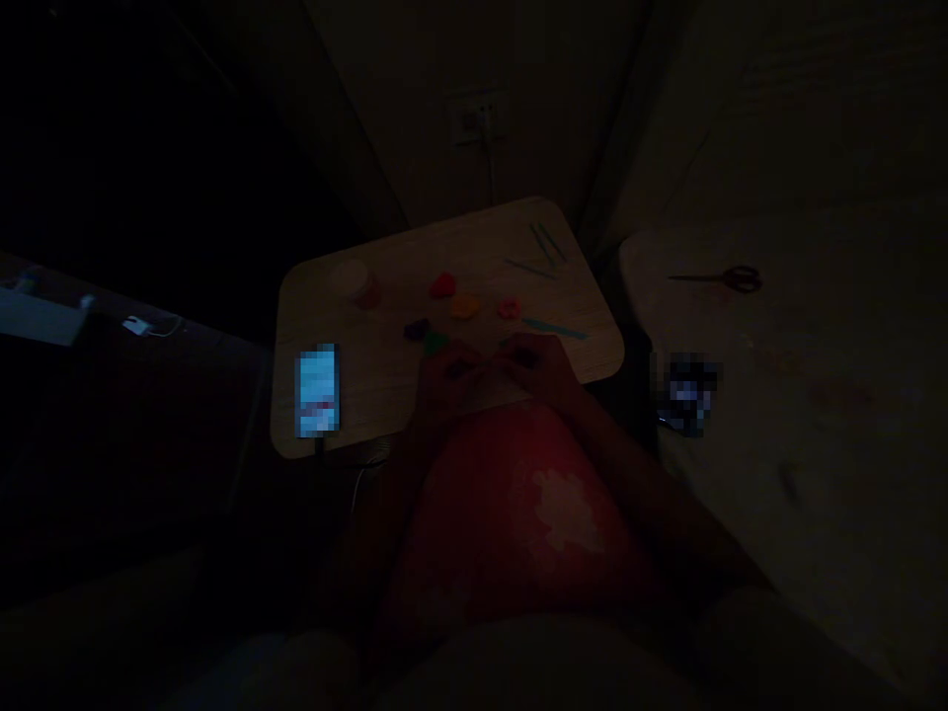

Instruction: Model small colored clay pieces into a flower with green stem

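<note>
In the dim light my left hand (448, 383) and my right hand (539, 367) meet over the near edge of a small wooden table (385, 370). Both have their fingers curled and the tips pinched together; whatever lies between them is too dark to make out. A green lump (435, 343), which looks like modelling clay, is right beside my left hand. Past the hands lie a dark purple lump (416, 330), a red lump (442, 285), a yellow-orange lump (465, 307) and a pinkish-orange piece (509, 308). A flat blue tool (555, 329) lies just beyond my right hand.
A tub with a pale lid (351, 280) stands at the table's back left, and a lit phone (317, 391) with a cable lies at front left. Several thin sticks (546, 245) lie at back right. Scissors (730, 278) and a blurred dark object (688, 393) rest on the pale surface at right.
</note>
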`<state>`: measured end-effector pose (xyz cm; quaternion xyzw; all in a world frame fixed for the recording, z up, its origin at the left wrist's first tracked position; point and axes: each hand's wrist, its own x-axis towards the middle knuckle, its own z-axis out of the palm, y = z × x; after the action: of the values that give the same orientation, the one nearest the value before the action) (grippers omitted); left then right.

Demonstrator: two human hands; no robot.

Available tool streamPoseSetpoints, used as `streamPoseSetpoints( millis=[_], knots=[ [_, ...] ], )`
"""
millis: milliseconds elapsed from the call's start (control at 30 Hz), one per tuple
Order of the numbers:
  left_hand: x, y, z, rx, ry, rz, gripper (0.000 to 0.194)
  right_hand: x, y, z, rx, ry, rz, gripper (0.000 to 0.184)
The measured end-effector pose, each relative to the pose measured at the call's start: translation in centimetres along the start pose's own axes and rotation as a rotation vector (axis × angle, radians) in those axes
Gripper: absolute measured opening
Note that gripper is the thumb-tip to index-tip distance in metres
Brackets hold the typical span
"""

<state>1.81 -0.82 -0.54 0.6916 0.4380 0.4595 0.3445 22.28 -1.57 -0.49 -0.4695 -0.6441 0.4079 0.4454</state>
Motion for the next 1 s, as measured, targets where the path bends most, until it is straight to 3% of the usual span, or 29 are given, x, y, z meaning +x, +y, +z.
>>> streamPoseSetpoints(
  millis=[300,500,733,1000],
  knots=[
    [-0.24,0.01,0.08,0.0,-0.029,-0.016,0.021,-0.21,-0.47,-0.08,0.007,-0.059,-0.087,0.026],
    [-0.27,-0.44,0.33,0.005,0.018,-0.06,0.027,-0.13,0.05,0.02,0.058,-0.042,-0.055,0.026],
    [-0.22,-0.09,0.32,-0.044,-0.084,-0.048,0.032,-0.16,0.26,-0.08,0.05,0.002,-0.022,0.026],
    [-0.08,0.18,0.21,-0.092,-0.061,-0.085,0.032,-0.11,0.26,-0.07,0.085,0.006,-0.05,0.027]
  ],
)
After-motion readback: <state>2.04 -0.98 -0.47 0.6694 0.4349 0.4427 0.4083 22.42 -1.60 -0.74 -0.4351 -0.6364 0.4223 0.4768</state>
